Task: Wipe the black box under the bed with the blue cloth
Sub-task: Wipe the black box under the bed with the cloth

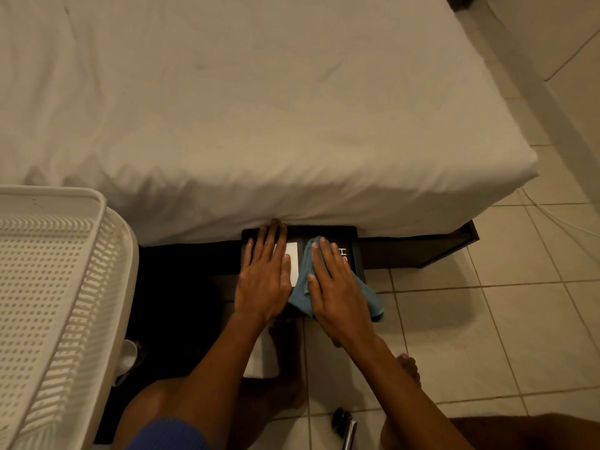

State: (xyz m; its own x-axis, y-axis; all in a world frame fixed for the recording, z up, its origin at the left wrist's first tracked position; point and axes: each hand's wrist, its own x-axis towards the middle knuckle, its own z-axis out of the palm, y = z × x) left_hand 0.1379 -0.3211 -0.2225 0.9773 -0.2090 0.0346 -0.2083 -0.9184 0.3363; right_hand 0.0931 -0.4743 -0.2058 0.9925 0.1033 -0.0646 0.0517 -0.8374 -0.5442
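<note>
- Wiping is under way: the black box (pixel 352 237) lies on the floor, its far end under the bed (pixel 259 108).
- Left hand (pixel 263 284), fingers straight, steadies its lid.
- Right hand (pixel 337 287) presses the blue cloth (pixel 303 287) flat-fingered.
- Next, judging: sweep the cloth across the uncovered lid.

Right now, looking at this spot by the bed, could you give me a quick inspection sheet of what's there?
Surface: pale tiled floor.
Job's things: black box juts out from under the bed; blue cloth lies on its right part, with one end hanging past the near edge.
Clutter: white perforated basket at left; small dark, shiny object on the tiles, cannot tell what.
Hands: left hand flat on the box, fingers straight; right hand presses flat on the cloth.
Cables: nothing clearly seen.
Surroundings: white sheet over the bed; dark bed frame.
</note>
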